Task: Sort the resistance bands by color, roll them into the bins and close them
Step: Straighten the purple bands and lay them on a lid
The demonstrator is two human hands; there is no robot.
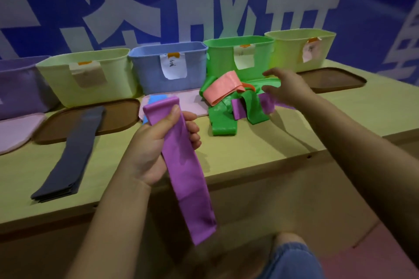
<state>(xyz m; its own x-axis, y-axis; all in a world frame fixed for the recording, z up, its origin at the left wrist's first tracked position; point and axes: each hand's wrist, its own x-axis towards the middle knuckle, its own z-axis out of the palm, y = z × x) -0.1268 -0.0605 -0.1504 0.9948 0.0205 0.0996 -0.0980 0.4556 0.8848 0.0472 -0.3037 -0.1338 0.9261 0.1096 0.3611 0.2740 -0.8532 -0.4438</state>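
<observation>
Head view: a purple band point(181, 161), flat, smooth and limp, is gripped by the left hand point(158, 142) above the counter point(260, 149) edge. The right hand point(283, 90), fingers spread, is held over the tangled pile point(233, 106) of green, salmon and purple bands. Neighbouring strips could be dragged off, since they overlap and cling.
</observation>
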